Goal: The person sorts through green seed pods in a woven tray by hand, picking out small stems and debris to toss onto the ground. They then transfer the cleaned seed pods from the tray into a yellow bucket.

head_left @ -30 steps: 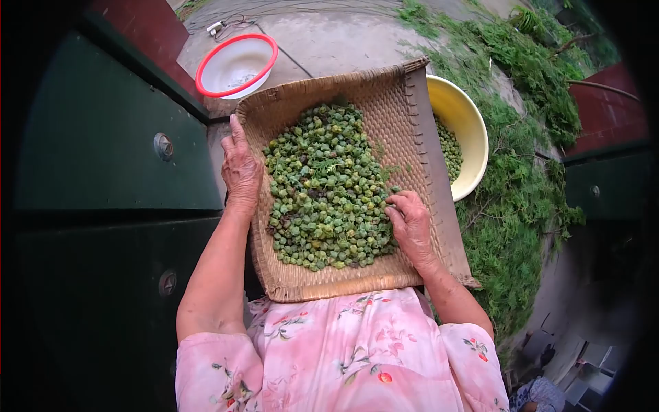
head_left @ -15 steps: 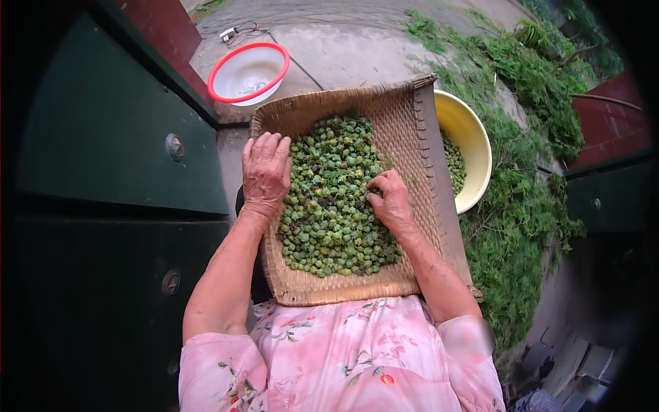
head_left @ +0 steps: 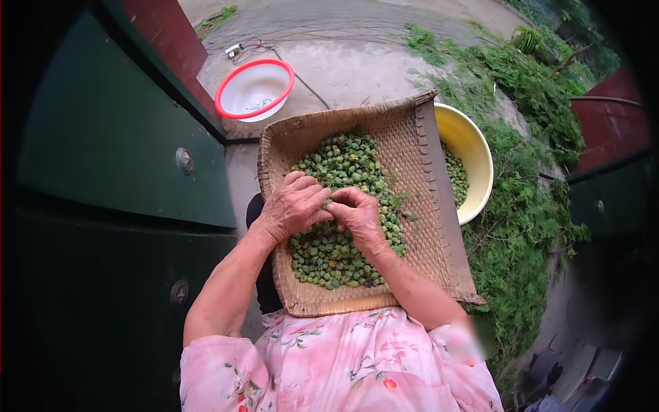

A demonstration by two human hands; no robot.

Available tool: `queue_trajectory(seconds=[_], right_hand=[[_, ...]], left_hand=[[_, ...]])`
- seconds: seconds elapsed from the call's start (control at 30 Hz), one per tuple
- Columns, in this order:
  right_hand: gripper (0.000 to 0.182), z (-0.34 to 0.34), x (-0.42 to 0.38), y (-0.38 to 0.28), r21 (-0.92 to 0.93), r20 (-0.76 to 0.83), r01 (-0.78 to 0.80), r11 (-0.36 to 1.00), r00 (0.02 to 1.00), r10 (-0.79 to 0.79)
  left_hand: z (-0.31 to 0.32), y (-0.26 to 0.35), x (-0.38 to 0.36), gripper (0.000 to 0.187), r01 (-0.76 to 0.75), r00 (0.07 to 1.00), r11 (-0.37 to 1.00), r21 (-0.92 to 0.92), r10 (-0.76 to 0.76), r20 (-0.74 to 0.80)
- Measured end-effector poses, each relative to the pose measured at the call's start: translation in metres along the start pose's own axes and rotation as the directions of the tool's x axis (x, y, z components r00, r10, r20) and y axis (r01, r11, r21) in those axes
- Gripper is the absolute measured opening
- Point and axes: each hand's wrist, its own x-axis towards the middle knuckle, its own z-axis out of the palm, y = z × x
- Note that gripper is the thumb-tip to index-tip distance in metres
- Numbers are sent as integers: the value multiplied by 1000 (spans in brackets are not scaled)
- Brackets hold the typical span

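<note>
- Having dark green metal doors [head_left: 123, 130] standing at the left, with round studs showing.
- Seeing leafy green branches [head_left: 515, 226] covering the ground at the right.
- Supporting a woven tray [head_left: 425, 206] in front of the body, near edge touching a pink floral shirt [head_left: 343, 364].
- Seeing a yellow basin [head_left: 478, 154] standing just beyond the tray's right side, partly hidden by it and holding more green pods.
- Seeing a white basin [head_left: 250, 93] with a red rim sitting on the ground past the tray's far left corner.
- Having a pile of small green pods [head_left: 336, 257] lying in the tray, mostly left of its middle, some darker.
- Holding the left hand [head_left: 295, 207] over the pile's left side, curling its fingers close together; cannot tell whether the tips are gripping.
- Bringing the right hand [head_left: 358, 214] in from the right, meeting the left, pinching a small green bit [head_left: 328, 202] between thumb and forefinger.
- Seeing a white plug [head_left: 234, 51] lying with a dark cord on the ground beyond the white basin.
</note>
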Motion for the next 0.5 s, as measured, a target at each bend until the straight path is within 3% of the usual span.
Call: queue_trajectory(seconds=[0.3, 0.43, 0.47, 0.5], right_hand=[[6, -2, -2, -5, 74, 42, -84, 994, 996, 81], [2, -18, -17, -12, -435, 68, 61, 898, 997, -34], [9, -28, -19, -7, -655, 241, 332, 679, 943, -229], [11, -32, -24, -6, -662, 298, 413, 625, 911, -286]], left_hand=[[0, -1, -1, 17, -6, 1000, 1000, -6, 6, 18], [4, 0, -3, 16, 60, 998, 997, -53, -60, 7], [5, 0, -3, 16, 66, 998, 996, -57, -66, 6], [6, -1, -3, 17, 73, 997, 996, -60, -73, 4]])
